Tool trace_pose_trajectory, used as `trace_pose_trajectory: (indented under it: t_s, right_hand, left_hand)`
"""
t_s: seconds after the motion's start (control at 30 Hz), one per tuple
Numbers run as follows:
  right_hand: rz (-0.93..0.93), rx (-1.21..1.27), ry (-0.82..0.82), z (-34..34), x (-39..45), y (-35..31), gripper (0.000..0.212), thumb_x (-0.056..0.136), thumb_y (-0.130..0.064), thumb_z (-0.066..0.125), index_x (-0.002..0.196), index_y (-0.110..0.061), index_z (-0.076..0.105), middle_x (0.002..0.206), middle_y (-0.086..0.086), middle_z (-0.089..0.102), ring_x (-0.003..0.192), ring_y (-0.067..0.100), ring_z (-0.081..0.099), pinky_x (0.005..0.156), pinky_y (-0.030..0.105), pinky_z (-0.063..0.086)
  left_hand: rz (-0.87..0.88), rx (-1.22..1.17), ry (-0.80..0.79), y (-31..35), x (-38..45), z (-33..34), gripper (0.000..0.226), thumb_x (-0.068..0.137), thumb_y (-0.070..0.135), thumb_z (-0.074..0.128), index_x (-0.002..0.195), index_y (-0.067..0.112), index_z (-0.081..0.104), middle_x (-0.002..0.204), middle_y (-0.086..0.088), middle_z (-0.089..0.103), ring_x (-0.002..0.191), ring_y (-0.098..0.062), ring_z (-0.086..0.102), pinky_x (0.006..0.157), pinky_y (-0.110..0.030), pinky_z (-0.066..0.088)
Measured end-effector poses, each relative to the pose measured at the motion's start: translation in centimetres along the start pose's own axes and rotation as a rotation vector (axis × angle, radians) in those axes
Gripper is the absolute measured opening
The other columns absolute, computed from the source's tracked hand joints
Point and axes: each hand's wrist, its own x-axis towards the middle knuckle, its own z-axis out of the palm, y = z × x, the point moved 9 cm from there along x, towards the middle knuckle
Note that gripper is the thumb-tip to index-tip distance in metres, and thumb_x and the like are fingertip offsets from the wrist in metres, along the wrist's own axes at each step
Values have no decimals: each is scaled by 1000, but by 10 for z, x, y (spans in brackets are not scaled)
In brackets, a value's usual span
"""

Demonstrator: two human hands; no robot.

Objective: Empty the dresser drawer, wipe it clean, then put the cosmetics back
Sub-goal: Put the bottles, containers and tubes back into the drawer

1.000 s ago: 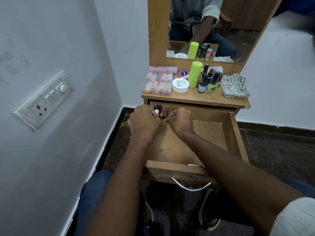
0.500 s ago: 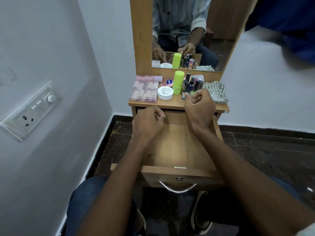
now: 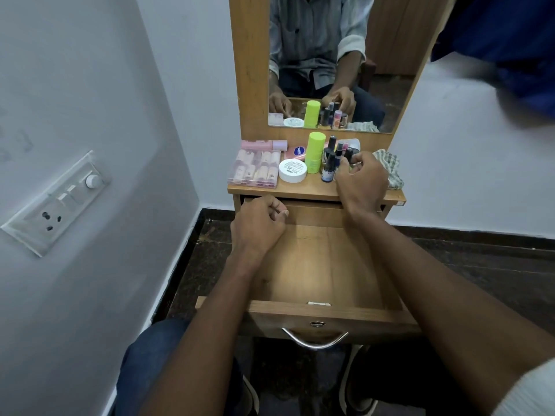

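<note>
The wooden drawer (image 3: 324, 265) is pulled out and its visible floor is bare. My left hand (image 3: 259, 225) is curled into a fist at the drawer's back left corner; whatever is inside the fist is hidden. My right hand (image 3: 362, 181) is up on the dresser top (image 3: 309, 191), with its fingers closed on a small dark-capped bottle (image 3: 349, 153) at the edge of a cluster of small bottles (image 3: 330, 163). Also on the top are a lime-green bottle (image 3: 315, 151), a white jar (image 3: 292, 171) and a clear case of pink tubes (image 3: 255, 171).
A striped cloth (image 3: 392, 168) lies at the right end of the dresser top, partly behind my right hand. The mirror (image 3: 330, 55) stands behind the cosmetics. A wall with a switch panel (image 3: 57, 202) is close on the left. The drawer handle (image 3: 315, 342) is near my knees.
My right hand has risen from the drawer's back to the bottle cluster on the dresser top. The small bottles seen at the drawer's back are gone from view. My left hand has stayed there, fisted.
</note>
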Motion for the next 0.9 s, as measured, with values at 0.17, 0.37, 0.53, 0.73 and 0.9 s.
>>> trace_pose_trajectory:
  t_s: [0.17, 0.37, 0.53, 0.73, 0.9]
  right_hand:
    - [-6, 34, 8, -12, -5, -2, 20, 94, -32, 69, 93, -11, 69, 86, 2, 69, 81, 20, 64, 72, 43, 59]
    - [-203, 104, -107, -14, -70, -25, 14, 92, -22, 72, 89, -15, 61, 80, 2, 59, 68, 17, 52, 58, 21, 39]
    - [-264, 49, -388, 32, -121, -41, 21, 87, -27, 79, 76, -16, 64, 68, -4, 62, 63, 16, 58, 60, 35, 50]
    - [-153, -101, -627, 79, -136, -37, 25, 87, -33, 76, 71, -16, 67, 69, -2, 69, 72, 19, 67, 69, 40, 60]
    - [-140, -150, -671, 97, -146, -32, 26, 86, -38, 81, 75, -18, 67, 75, -4, 70, 78, 19, 69, 71, 39, 60]
  left_hand:
    - [-20, -10, 29, -4, 0, -3, 3, 93, 33, 76, 90, 33, 75, 75, 19, 69, 77, -2, 66, 77, -37, 61]
    - [-51, -13, 26, -6, -1, -4, 2, 94, 33, 75, 92, 33, 75, 79, 19, 70, 80, -2, 66, 78, -36, 61]
    - [-133, 13, 107, -18, -2, -23, 5, 93, 31, 73, 89, 32, 75, 80, 17, 72, 79, -5, 69, 79, -36, 61]
    - [-256, 16, 192, -47, 3, -58, 10, 88, 25, 69, 87, 30, 77, 77, 15, 70, 82, -15, 70, 74, -32, 56]
    - [-300, 18, 174, -55, 0, -60, 14, 86, 23, 66, 78, 31, 74, 80, 11, 72, 82, -18, 71, 77, -34, 59]
